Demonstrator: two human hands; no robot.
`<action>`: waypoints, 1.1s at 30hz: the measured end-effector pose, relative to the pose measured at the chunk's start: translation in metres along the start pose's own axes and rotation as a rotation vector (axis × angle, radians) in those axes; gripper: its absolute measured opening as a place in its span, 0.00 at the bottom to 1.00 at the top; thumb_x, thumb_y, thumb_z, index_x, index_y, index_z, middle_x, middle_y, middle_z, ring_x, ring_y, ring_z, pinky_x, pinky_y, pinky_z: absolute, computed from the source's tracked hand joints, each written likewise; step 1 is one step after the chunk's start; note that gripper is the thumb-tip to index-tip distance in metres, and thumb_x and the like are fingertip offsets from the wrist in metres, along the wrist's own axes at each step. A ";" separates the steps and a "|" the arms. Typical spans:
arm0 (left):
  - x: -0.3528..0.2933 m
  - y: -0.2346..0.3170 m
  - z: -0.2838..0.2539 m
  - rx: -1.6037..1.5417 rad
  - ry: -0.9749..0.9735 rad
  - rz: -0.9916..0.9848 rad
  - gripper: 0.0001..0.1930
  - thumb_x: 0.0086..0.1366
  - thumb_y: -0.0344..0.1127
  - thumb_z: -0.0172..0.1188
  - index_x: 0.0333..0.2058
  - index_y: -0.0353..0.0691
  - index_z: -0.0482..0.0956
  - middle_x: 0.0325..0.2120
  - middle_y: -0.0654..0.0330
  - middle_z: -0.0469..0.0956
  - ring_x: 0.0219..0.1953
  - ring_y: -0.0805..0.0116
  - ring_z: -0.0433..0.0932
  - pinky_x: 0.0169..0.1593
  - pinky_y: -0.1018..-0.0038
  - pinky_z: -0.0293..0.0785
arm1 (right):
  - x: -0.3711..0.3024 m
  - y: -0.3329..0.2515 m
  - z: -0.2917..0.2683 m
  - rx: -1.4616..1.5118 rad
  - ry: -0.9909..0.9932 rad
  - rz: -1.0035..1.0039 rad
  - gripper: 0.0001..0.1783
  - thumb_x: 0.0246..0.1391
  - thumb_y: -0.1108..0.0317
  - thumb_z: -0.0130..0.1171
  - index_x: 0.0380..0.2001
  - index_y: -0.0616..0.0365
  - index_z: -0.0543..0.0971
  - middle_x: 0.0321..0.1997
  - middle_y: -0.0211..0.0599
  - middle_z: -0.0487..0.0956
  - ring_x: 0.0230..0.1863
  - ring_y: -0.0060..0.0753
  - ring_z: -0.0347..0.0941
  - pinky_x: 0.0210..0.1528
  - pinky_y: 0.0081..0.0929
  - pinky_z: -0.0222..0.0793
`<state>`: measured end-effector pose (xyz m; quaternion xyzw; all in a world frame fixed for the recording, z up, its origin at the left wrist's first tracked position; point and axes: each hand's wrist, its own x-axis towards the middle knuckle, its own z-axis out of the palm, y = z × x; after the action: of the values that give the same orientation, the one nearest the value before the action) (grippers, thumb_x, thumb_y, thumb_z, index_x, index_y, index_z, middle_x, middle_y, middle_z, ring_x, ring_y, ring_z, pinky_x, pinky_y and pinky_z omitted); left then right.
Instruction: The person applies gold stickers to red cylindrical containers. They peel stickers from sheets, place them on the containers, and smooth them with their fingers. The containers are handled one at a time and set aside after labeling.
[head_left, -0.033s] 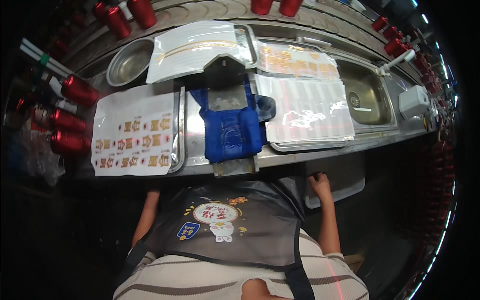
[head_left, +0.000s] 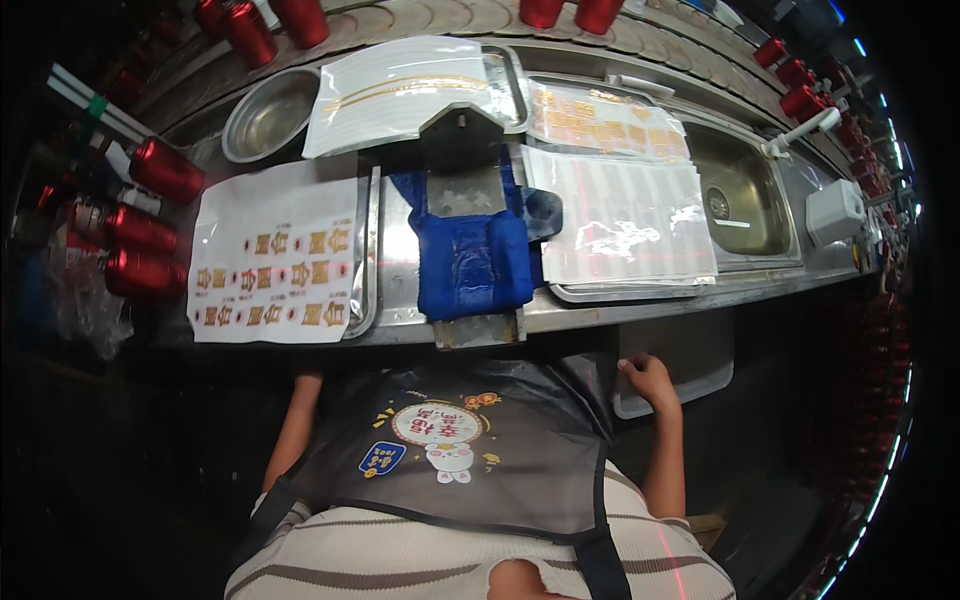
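Note:
My right hand (head_left: 648,380) is below the bench's front edge, fingers curled and closed at the side edge of a dark, see-through apron (head_left: 530,470); the grip seems to be on its fabric. The apron, with a round badge and a white cartoon animal, spreads across my lap. My left forearm (head_left: 292,435) runs along its other side; the left hand and its fingers are hidden in the dark under the bench. Above the apron, a metal stand (head_left: 480,335) wrapped in blue cloth (head_left: 475,265) stands at the bench edge, touched by neither hand.
A printed decal sheet (head_left: 270,220) lies at left; white sheets (head_left: 625,215) lie on a tray at right. Behind are a metal bowl (head_left: 240,140) and more decal sheets (head_left: 605,125). A sink (head_left: 745,215) is at right. Red bottles (head_left: 165,170) stand left. Below is a pale-rimmed bin (head_left: 715,383).
The view has shifted slightly, so the bench things sit a little further right. My right hand has turned a little and moved slightly down beside the apron edge.

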<state>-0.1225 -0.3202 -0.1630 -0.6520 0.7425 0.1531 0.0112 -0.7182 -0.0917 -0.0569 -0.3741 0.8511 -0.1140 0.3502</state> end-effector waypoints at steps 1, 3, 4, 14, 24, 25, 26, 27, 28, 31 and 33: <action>-0.012 -0.005 -0.010 0.001 0.010 -0.020 0.27 0.63 0.53 0.61 0.45 0.31 0.80 0.39 0.39 0.81 0.42 0.44 0.81 0.49 0.59 0.76 | -0.023 -0.063 -0.038 0.140 -0.295 0.100 0.18 0.61 0.56 0.61 0.34 0.64 0.83 0.32 0.34 0.82 0.26 0.25 0.76 0.29 0.27 0.71; -0.021 -0.005 -0.027 0.008 0.008 -0.003 0.27 0.63 0.53 0.61 0.45 0.31 0.80 0.39 0.39 0.81 0.42 0.44 0.81 0.49 0.59 0.76 | -0.054 -0.132 -0.073 0.435 -0.436 -0.118 0.12 0.63 0.63 0.60 0.40 0.61 0.82 0.30 0.25 0.78 0.26 0.14 0.71 0.29 0.16 0.67; -0.029 -0.003 -0.036 0.014 0.001 0.003 0.27 0.63 0.53 0.61 0.45 0.31 0.80 0.39 0.39 0.81 0.42 0.44 0.81 0.49 0.59 0.76 | -0.058 -0.162 -0.079 0.540 -0.396 -0.256 0.10 0.63 0.65 0.60 0.38 0.61 0.82 0.29 0.24 0.76 0.28 0.14 0.71 0.32 0.16 0.67; -0.086 0.112 -0.236 -0.535 -0.268 -0.034 0.18 0.63 0.39 0.65 0.42 0.27 0.78 0.33 0.46 0.83 0.38 0.58 0.84 0.44 0.69 0.78 | 0.062 -0.274 -0.033 -0.128 0.642 -0.923 0.17 0.42 0.65 0.74 0.31 0.62 0.79 0.35 0.48 0.73 0.36 0.54 0.72 0.39 0.44 0.69; -0.021 0.210 -0.275 -0.710 0.018 0.400 0.08 0.64 0.29 0.63 0.38 0.30 0.83 0.26 0.60 0.82 0.29 0.77 0.77 0.35 0.78 0.71 | 0.053 -0.219 -0.097 1.171 -0.172 -0.510 0.09 0.54 0.73 0.54 0.39 0.60 0.78 0.31 0.31 0.79 0.32 0.17 0.76 0.36 0.17 0.74; -0.012 0.216 -0.273 -0.681 0.036 0.485 0.08 0.64 0.29 0.63 0.38 0.30 0.83 0.25 0.60 0.81 0.29 0.77 0.77 0.35 0.78 0.71 | 0.044 -0.220 -0.096 0.985 -0.011 -0.493 0.07 0.55 0.69 0.52 0.28 0.58 0.78 0.27 0.28 0.78 0.26 0.14 0.71 0.30 0.15 0.67; -0.008 0.221 -0.270 -0.701 0.022 0.445 0.07 0.64 0.29 0.63 0.37 0.30 0.82 0.25 0.60 0.81 0.29 0.76 0.77 0.35 0.78 0.71 | 0.035 -0.222 -0.092 0.791 -0.006 -0.463 0.07 0.54 0.68 0.58 0.27 0.60 0.80 0.27 0.27 0.78 0.24 0.12 0.67 0.29 0.14 0.63; -0.003 0.225 -0.266 -0.711 0.019 0.443 0.08 0.64 0.30 0.64 0.38 0.31 0.83 0.26 0.60 0.81 0.30 0.76 0.77 0.36 0.78 0.71 | 0.021 -0.229 -0.083 0.549 0.023 -0.511 0.07 0.52 0.67 0.62 0.30 0.60 0.82 0.27 0.28 0.78 0.25 0.16 0.68 0.31 0.17 0.65; 0.000 0.229 -0.264 -0.721 0.019 0.444 0.08 0.64 0.30 0.64 0.38 0.31 0.83 0.26 0.60 0.82 0.30 0.76 0.77 0.36 0.78 0.72 | 0.008 -0.236 -0.076 0.308 0.052 -0.557 0.09 0.50 0.67 0.66 0.32 0.60 0.83 0.27 0.30 0.78 0.26 0.20 0.70 0.32 0.20 0.67; 0.006 0.235 -0.257 -0.717 -0.009 0.477 0.10 0.64 0.32 0.64 0.39 0.31 0.83 0.27 0.60 0.83 0.30 0.76 0.77 0.37 0.77 0.72 | 0.008 -0.227 -0.048 0.015 0.211 -0.728 0.15 0.46 0.63 0.71 0.37 0.54 0.82 0.34 0.43 0.77 0.36 0.48 0.76 0.39 0.37 0.73; 0.004 0.237 -0.254 -0.722 -0.011 0.445 0.10 0.64 0.32 0.65 0.39 0.31 0.83 0.27 0.60 0.83 0.31 0.76 0.77 0.37 0.77 0.72 | 0.008 -0.229 -0.047 0.015 0.203 -0.741 0.15 0.45 0.66 0.72 0.38 0.56 0.83 0.32 0.40 0.78 0.30 0.41 0.73 0.35 0.32 0.70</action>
<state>-0.3065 -0.3615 0.1281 -0.4369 0.7639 0.4056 -0.2471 -0.6257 -0.2596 0.0777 -0.6407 0.6876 -0.2756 0.2020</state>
